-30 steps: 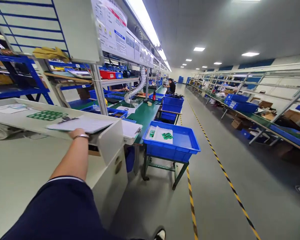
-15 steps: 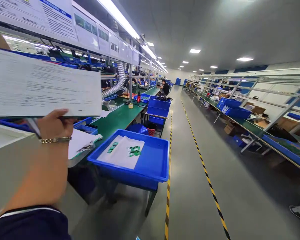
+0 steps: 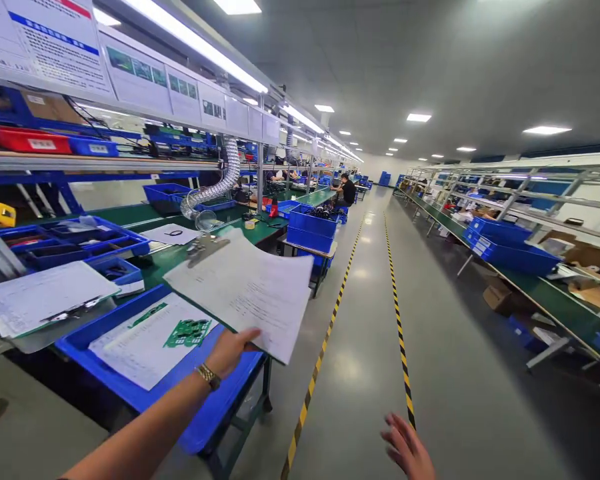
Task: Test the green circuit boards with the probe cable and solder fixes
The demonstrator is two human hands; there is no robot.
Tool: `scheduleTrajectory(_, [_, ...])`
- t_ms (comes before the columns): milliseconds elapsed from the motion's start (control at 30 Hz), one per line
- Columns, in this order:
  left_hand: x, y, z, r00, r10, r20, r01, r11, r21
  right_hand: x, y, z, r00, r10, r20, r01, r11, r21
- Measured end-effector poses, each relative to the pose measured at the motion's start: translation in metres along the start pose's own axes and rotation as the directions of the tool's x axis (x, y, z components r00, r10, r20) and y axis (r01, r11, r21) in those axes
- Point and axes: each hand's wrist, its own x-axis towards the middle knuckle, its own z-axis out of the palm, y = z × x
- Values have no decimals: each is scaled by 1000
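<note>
**Left hand:** I read it as closed on the lower edge of a clipboard, fingers pressed on the top sheet, the rest of the grip hidden beneath the paper. The clipboard is held clear of every surface, face up and tilted. Its long axis slants across my view: the metal clip points up and left toward the far bench, and the free corner points down and right toward the aisle. It hangs above the right part of a blue plastic tray; I cannot tell how far above.

**Arm:** the left forearm rises from the lower left corner, with a gold-toned wristwatch at the wrist.

**Right hand:** open at the bottom edge, fingers spread, holding nothing, over the grey floor just below yellow-and-black floor tape.

**Surroundings:** the tray, on a green metal stand, carries a white printed sheet, a green circuit board and a narrower green strip. Left of it lies a second clipboard. Beyond stretch a green-topped workbench and stacked blue bins. A co-worker sits far down the line.
</note>
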Motion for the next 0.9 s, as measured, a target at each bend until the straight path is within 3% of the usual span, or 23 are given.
scheduleTrajectory(100, [7,-40,38,999,-12,33,11,999,46,58,-10,53,973,-74,217,58,995,79])
scheduleTrajectory(167, [22,-68,63,997,-20,80,16,998,53,94,-11,82,961,16,276,-35,997,66])
scheduleTrajectory(267, [56,-106,101,962,-82,260,66,995,70,150,-21,101,907,194,374,-226,973,44])
scheduleTrajectory(367, [94,-126,143,893,-146,426,157,988,9,203,-54,106,857,169,486,-264,955,133])
scheduleTrajectory(467, [129,-130,182,856,-177,486,261,959,-110,251,-91,116,906,107,410,-183,972,150])
scheduleTrajectory(567, [164,-131,206,830,-239,504,336,935,-110,301,-112,130,932,163,324,-184,982,35])
scheduleTrajectory(633, [193,-134,208,795,-275,540,367,928,-67,340,-118,137,926,173,334,-179,984,-15])
scheduleTrajectory(733, [245,-139,186,769,-326,550,370,928,34,405,-127,149,902,157,402,-145,988,-59])
scheduleTrajectory(767, [264,-139,173,790,-360,496,370,925,82,426,-132,155,889,158,429,-142,987,-69])
scheduleTrajectory(833, [297,-135,144,874,-409,262,407,911,66,467,-143,172,854,175,491,-161,984,-70])
scheduleTrajectory(900, [322,-121,119,928,-373,0,368,916,-163,502,-157,198,784,198,588,-201,978,-62])
